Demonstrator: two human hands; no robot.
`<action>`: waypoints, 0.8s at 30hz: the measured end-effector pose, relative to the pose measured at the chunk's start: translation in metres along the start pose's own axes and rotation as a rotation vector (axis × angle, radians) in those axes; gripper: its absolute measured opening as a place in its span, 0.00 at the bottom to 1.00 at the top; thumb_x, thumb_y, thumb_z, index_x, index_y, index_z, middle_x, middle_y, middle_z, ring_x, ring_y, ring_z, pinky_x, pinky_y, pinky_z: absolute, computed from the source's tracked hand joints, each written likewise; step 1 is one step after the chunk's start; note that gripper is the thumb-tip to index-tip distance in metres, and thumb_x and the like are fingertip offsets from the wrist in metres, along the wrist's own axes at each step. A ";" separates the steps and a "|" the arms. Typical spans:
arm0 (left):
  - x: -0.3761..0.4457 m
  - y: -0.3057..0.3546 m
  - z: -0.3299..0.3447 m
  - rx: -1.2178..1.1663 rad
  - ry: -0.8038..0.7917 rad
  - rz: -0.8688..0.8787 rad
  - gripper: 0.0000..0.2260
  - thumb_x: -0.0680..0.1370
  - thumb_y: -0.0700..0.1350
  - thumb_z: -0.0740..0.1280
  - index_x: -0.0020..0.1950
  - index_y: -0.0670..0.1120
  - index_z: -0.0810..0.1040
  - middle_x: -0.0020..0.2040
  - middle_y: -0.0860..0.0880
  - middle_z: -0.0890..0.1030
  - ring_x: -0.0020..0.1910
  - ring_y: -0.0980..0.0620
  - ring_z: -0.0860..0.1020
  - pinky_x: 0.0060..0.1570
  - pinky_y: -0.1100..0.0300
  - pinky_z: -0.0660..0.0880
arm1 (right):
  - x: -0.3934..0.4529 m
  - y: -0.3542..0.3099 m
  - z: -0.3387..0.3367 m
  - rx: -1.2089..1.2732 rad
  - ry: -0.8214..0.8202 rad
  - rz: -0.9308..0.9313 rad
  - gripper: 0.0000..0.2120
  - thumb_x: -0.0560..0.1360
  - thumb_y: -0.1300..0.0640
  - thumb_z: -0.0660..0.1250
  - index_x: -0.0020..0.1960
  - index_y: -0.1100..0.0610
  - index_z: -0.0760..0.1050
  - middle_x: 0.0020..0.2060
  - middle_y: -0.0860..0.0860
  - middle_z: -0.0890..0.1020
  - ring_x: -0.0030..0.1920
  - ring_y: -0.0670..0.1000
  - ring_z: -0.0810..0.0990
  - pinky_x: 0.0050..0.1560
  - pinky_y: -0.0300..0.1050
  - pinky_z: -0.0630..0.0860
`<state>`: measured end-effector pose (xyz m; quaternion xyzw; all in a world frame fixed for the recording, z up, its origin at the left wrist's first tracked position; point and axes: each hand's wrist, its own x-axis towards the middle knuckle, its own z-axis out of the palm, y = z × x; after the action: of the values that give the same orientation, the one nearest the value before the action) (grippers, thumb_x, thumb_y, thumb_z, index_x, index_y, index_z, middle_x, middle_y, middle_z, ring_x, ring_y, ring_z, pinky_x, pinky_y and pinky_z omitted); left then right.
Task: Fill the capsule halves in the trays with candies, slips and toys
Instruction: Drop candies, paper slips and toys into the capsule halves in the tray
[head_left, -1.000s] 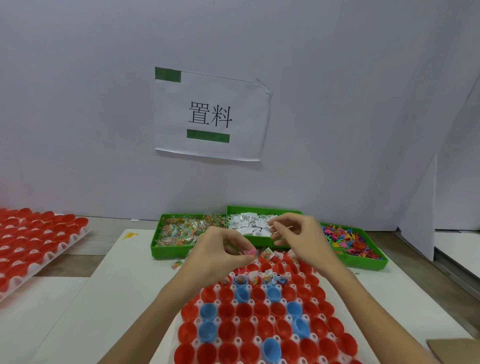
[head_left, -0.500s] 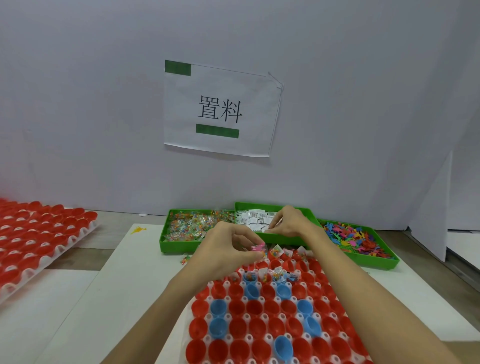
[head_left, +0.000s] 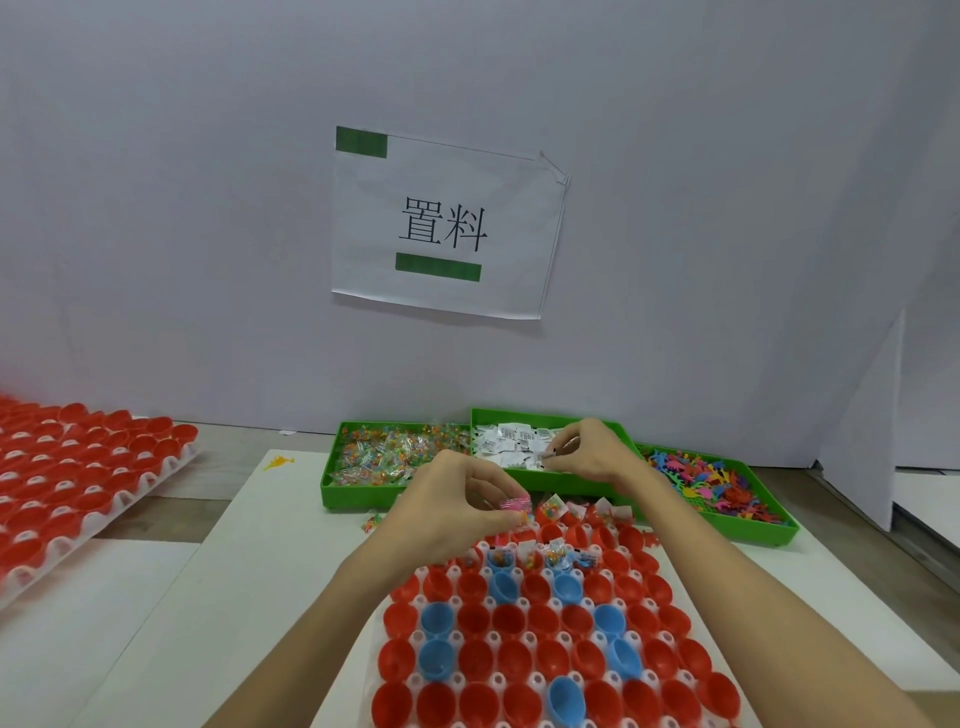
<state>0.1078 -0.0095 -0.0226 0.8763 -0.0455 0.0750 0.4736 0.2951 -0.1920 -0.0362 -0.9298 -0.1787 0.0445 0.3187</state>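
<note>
Far rows filled, most halves (head_left: 524, 660) near me empty; my left grip (head_left: 457, 499) pinches toy (head_left: 515, 505), right grip (head_left: 587, 452) pinches slip (head_left: 551, 453).

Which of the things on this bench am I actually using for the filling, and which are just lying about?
In use:
capsule tray
candy bin
slip bin
toy bin
left hand, pinching a pink piece
right hand, at the slips

Lying about:
wall sign
second tray
yellow scrap

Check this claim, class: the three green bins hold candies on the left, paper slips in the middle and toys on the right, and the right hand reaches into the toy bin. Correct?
Not quite. The head view shows the right hand over the middle bin, at the paper slips, not the toys. The bin order is right, with candies left.
</note>
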 end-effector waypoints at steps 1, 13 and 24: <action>0.000 -0.001 0.000 -0.004 0.006 0.000 0.08 0.74 0.47 0.78 0.52 0.53 0.88 0.46 0.54 0.87 0.45 0.58 0.85 0.51 0.57 0.83 | 0.000 0.002 0.000 0.009 0.013 -0.008 0.08 0.73 0.57 0.78 0.49 0.60 0.84 0.45 0.49 0.84 0.47 0.49 0.81 0.46 0.40 0.78; 0.002 -0.004 0.004 -0.157 0.193 0.085 0.10 0.74 0.46 0.79 0.53 0.50 0.85 0.43 0.52 0.86 0.41 0.57 0.85 0.43 0.64 0.82 | -0.073 -0.018 -0.018 0.349 0.163 -0.224 0.02 0.74 0.50 0.76 0.44 0.47 0.86 0.38 0.47 0.87 0.40 0.43 0.84 0.41 0.35 0.78; -0.005 0.013 0.012 -0.055 0.087 0.328 0.08 0.74 0.44 0.79 0.52 0.48 0.87 0.45 0.54 0.87 0.45 0.59 0.86 0.49 0.58 0.84 | -0.140 -0.043 -0.014 0.126 0.136 -0.384 0.04 0.75 0.59 0.75 0.47 0.51 0.87 0.37 0.45 0.84 0.39 0.44 0.82 0.41 0.37 0.80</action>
<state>0.1016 -0.0270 -0.0194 0.8398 -0.1694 0.1876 0.4805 0.1539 -0.2189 -0.0030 -0.8579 -0.3274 -0.0689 0.3900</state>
